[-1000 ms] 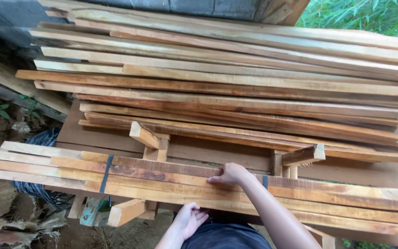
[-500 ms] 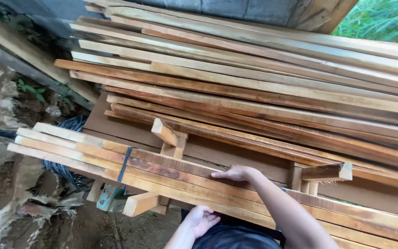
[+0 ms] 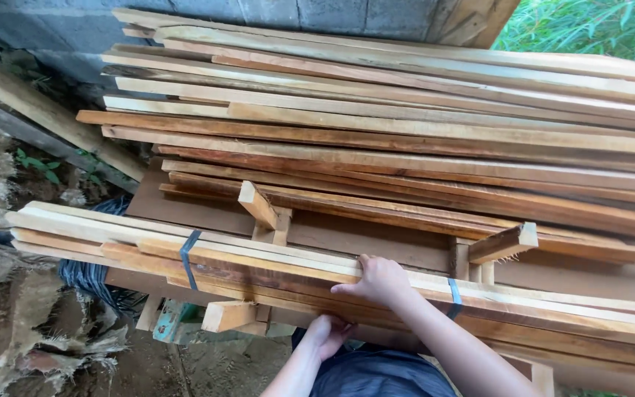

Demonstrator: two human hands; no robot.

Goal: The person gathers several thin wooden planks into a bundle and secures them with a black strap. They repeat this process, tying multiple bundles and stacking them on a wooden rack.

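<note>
R hand: right hand (image 3: 380,281) lies palm-down on top of the strapped bundle of long reddish-tan wooden slats (image 3: 273,268), fingers curled over its far top edge, gripping it.
L hand: left hand (image 3: 326,335) is under the bundle's near edge, fingers hooked up against the underside; looks like a grip from below, but fingertips are hidden, so how tight can't be told.
Bundle: several slats stacked flat, running left to right across the view, left end sticking out over the muddy ground (image 3: 9,323).
Straps: dark blue-grey band (image 3: 188,257) round the bundle left of the hands; lighter blue band (image 3: 455,296) just right of the R wrist. Both in place, so binding looks done at two spots.
Support: bundle rests on short wooden cross-blocks of a rough trestle (image 3: 264,213); a second block end (image 3: 505,242) shows to the right.
Beyond: big stack of loose unbound planks (image 3: 406,132) leaning along the grey block wall (image 3: 273,15).
Low left: coil of dark wire or hose (image 3: 86,276); a green tool-like item (image 3: 170,323) under the bundle, too hidden to ID.
Progress: judging from this, one bundle tied and held w/ both hands; most planks are unbundled.
</note>
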